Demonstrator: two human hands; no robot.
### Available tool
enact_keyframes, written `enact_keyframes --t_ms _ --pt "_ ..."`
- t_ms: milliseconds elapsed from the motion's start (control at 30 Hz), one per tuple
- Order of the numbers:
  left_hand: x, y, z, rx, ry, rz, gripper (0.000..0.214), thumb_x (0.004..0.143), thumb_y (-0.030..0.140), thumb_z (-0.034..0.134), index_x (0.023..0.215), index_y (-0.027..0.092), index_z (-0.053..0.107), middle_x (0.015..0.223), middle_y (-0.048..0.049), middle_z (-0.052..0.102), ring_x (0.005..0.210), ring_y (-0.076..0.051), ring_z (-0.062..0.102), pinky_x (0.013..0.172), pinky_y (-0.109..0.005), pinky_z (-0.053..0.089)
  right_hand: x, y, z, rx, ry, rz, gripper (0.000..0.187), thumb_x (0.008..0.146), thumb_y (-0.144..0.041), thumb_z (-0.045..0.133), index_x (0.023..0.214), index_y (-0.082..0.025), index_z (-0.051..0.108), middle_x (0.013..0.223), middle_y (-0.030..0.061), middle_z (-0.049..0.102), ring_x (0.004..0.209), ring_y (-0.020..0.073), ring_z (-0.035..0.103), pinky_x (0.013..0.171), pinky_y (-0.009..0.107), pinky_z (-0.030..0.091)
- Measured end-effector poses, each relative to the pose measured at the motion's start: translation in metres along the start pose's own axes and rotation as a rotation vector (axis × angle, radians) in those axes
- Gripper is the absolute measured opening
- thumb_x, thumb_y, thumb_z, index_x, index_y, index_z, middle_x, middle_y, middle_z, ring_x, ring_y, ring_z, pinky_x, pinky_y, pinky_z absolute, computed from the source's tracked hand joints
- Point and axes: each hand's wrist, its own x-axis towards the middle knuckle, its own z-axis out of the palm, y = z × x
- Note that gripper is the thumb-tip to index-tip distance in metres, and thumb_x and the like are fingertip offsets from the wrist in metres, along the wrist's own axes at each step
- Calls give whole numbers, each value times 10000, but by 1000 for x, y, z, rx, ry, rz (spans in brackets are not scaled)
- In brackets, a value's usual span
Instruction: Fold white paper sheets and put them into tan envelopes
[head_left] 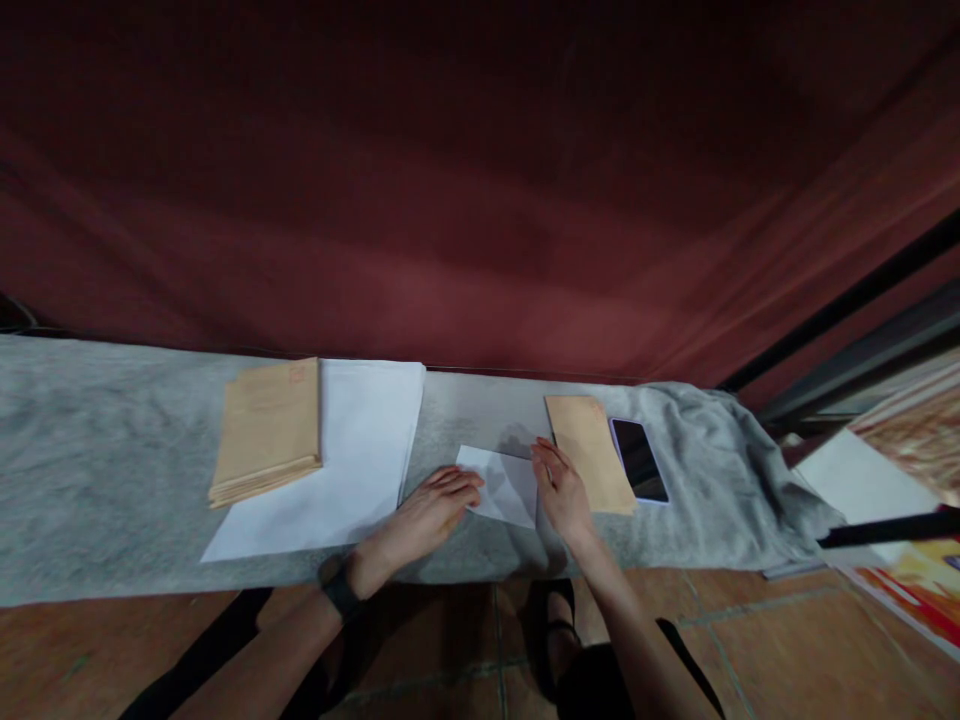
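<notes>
A folded white sheet of paper (504, 482) lies on the grey cloth-covered table (105, 470). My left hand (435, 508) rests flat on the sheet's left edge, fingers stretched out and together. My right hand (559, 487) presses down on the sheet's right edge with its fingers extended. Just right of my right hand lies a single brown envelope (592, 448). A dark smartphone (640, 460) lies beside that envelope. My left wrist wears a black band (343, 592).
A stack of brown envelopes (266, 430) sits on a stack of white paper sheets (360, 460) at the left. A dark red curtain (480, 200) hangs behind the table. At the far right are a black bar (892, 528) and printed sheets. Tiled floor lies below.
</notes>
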Motion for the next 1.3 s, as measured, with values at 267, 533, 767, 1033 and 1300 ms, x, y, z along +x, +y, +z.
enact_keyframes --t_ms 267,533,767,1033,1300 --pt "9 8 20 108 -1 -174 487 963 197 400 1435 137 498 1502 -129 528 1403 -207 471 1168 -408 382 -30 -30 46 -84 -246 -135 562 1070 -465 247 1492 -171 474 1549 93 473 1457 200 399 1228 433 324" --pt "8 2 55 373 72 -248 594 960 226 350 1526 46 353 1587 -193 383 1506 -261 301 1229 -474 274 -43 -26 59 -421 -143 -226 551 1075 -387 277 1540 -110 379 1584 145 400 1491 242 337 1226 461 279" --pt "7 3 46 424 138 -394 616 999 365 353 1495 4 401 1567 -215 400 1487 -290 342 1214 -465 305 -49 -5 57 -598 -23 -245 601 1062 -409 332 1553 -62 329 1582 198 386 1480 295 342 1194 482 293" --pt "4 1 47 458 143 -502 614 1001 381 334 1511 44 394 1580 -179 394 1493 -274 333 1227 -446 264 -53 6 49 -605 7 -155 671 1055 -490 302 1573 -64 273 1602 202 350 1464 314 358 1168 477 324" --pt "-1 -2 42 403 166 -528 560 1004 341 352 1499 91 428 1571 -158 427 1480 -284 357 1217 -467 267 -57 12 42 -623 5 -122 644 1049 -464 337 1549 -57 327 1581 202 389 1443 323 388 1164 472 335"
